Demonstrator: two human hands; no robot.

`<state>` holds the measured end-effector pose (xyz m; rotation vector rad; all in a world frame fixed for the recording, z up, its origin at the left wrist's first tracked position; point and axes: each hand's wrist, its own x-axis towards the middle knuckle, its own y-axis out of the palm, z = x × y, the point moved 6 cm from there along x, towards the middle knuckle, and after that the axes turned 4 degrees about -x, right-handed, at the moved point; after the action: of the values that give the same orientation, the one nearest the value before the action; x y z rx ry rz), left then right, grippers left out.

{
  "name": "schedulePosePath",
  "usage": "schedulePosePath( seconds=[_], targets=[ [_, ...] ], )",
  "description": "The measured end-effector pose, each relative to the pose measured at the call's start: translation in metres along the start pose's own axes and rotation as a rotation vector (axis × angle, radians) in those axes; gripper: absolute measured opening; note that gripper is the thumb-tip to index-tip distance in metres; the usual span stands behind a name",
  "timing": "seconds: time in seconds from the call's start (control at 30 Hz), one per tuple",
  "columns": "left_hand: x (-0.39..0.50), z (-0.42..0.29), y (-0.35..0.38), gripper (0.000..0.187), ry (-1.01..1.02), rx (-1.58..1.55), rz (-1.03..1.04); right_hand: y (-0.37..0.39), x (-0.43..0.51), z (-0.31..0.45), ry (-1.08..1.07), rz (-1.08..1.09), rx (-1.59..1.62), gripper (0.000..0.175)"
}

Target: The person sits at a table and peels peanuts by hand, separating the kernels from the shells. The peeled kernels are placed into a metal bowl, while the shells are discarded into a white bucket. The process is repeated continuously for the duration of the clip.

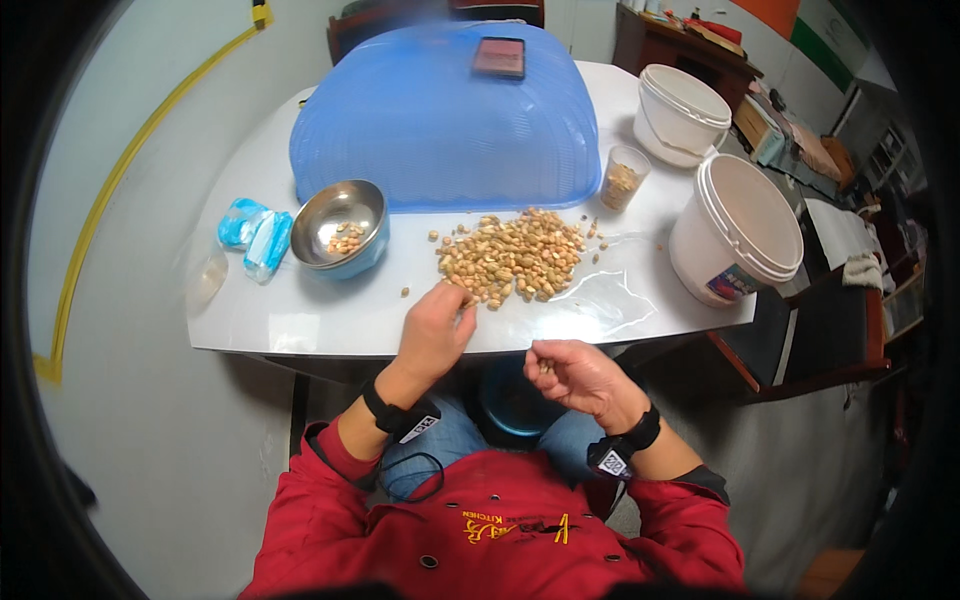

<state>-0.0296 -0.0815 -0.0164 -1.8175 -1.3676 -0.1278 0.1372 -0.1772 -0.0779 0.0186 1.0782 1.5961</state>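
Note:
A spread pile of peanuts in their shells (514, 255) lies on the white table. My left hand (439, 330) is at the pile's near left edge, its thumb and fingertips pinched on what looks like a peanut. Over the table's front edge, my right hand (574, 375) is turned partly palm up, with its fingers curled around a few small peanut pieces (546, 367). Left of the pile, a steel bowl (360, 199) with some shelled peanuts (346, 240) in it sits in a blue bowl (367, 262).
A blue mesh food cover (442, 135) stands behind the pile, with a phone (499, 58) on top. To the right are a clear cup (622, 180) holding bits and two white buckets (690, 247), (679, 120). A blue-and-white packet (266, 244) lies left of the bowls.

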Motion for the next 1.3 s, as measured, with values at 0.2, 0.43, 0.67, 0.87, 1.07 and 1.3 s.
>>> schedulePosePath(
  seconds=[0.2,0.43,0.67,0.87,1.07,1.3],
  targets=[
    [-0.001,0.001,0.003,0.015,0.086,-0.063,-0.007,0.085,0.021,0.080,-0.232,-0.027,-0.086,0.022],
    [-0.007,0.013,0.002,0.019,0.055,-0.190,0.018,0.205,0.113,0.124,-0.295,0.143,-0.283,0.039],
    [-0.015,0.043,-0.003,0.017,-0.326,-0.485,-0.011,0.202,0.093,0.136,-0.476,0.156,-0.593,0.052],
    [-0.032,0.061,-0.049,0.016,-0.335,-0.693,-0.383,0.100,0.051,0.116,-0.252,-0.072,-0.911,0.026],
    [-0.035,0.078,-0.070,0.012,-0.472,-0.538,-0.317,0.056,0.044,0.087,-0.422,-0.202,-1.394,0.015],
    [-0.020,0.068,-0.068,0.013,-0.344,-0.171,-0.162,0.054,0.040,0.092,-0.675,-0.344,-1.760,0.012]
  ],
)
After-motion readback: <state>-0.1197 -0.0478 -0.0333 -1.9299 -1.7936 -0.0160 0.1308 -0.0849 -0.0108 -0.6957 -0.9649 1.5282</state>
